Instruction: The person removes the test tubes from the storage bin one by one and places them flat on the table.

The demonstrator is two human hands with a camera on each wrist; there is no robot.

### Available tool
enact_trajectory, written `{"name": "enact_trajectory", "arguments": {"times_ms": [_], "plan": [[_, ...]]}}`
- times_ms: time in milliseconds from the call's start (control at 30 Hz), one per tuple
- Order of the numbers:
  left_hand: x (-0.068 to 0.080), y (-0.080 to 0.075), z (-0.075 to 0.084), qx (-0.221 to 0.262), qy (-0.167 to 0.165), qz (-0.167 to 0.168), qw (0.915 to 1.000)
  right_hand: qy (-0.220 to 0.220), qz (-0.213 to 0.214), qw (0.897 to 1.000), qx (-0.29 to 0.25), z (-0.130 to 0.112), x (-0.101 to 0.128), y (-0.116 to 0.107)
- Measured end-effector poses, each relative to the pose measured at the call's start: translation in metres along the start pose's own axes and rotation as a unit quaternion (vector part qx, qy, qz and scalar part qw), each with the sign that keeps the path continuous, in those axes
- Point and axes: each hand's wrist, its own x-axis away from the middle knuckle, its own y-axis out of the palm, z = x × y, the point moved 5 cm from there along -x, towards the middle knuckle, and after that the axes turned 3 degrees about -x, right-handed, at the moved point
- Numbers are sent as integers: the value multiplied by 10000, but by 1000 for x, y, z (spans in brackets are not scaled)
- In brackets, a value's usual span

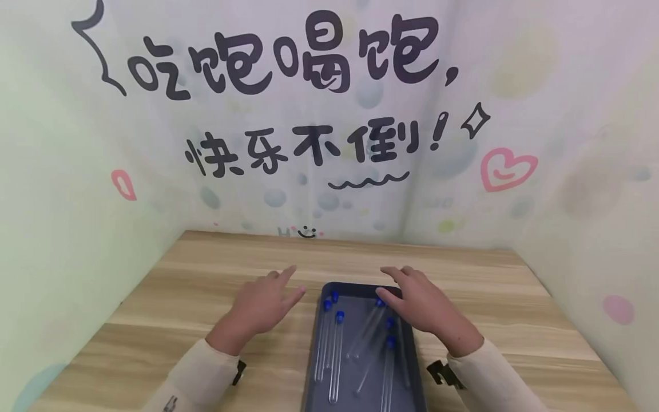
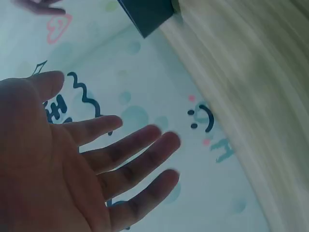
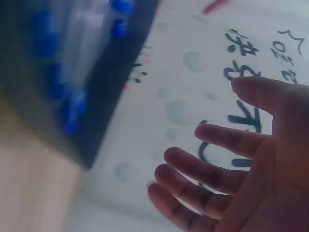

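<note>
Backdrop [image 1: 329, 114]: pale printed wall panels on the far, left and right sides, bearing large black Chinese lettering, a pink heart [image 1: 507, 169] at right and a small smiley face [image 1: 307, 232] low at the far edge.

Tabletop [image 1: 206, 286]: light wood grain, enclosed by the panels on three sides.

Tray [image 1: 360, 389]: dark, rectangular, near centre of the tabletop, its long side running near to far.

Left hand [image 1: 265, 306]: palm down, fingers straight and spread, gripping nothing; just left of the tray's far left corner. Whether it rests on the wood or hangs above it cannot be told. Cream sleeve [image 1: 201, 372] with a black strap at the wrist.

Right hand [image 1: 419, 303]: palm down, fingers loosely extended, gripping nothing; over the tray's far right corner, hiding part of the rim there.

Test tubes [image 1: 336, 355]: clear glass with blue caps, lying loose in the tray, caps mostly toward the far end; some parallel at left, others crossing at right. One cap [image 1: 380, 302] lies just beside the right fingertips.
</note>
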Motion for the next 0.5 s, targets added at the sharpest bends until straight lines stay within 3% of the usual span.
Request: {"name": "enact_trajectory", "arguments": {"times_ms": [200,400,500], "plan": [[-9,20,10,854,56,-740,9936,8,-379,9965,-743,-19,-18,11],[-13,37,23,1596,584,-1630,9719,-383,-746,9943,-660,-35,-32,30],[-15,44,26,1833,753,-1884,9619,-504,-837,9934,-599,-40,-38,39]]}}
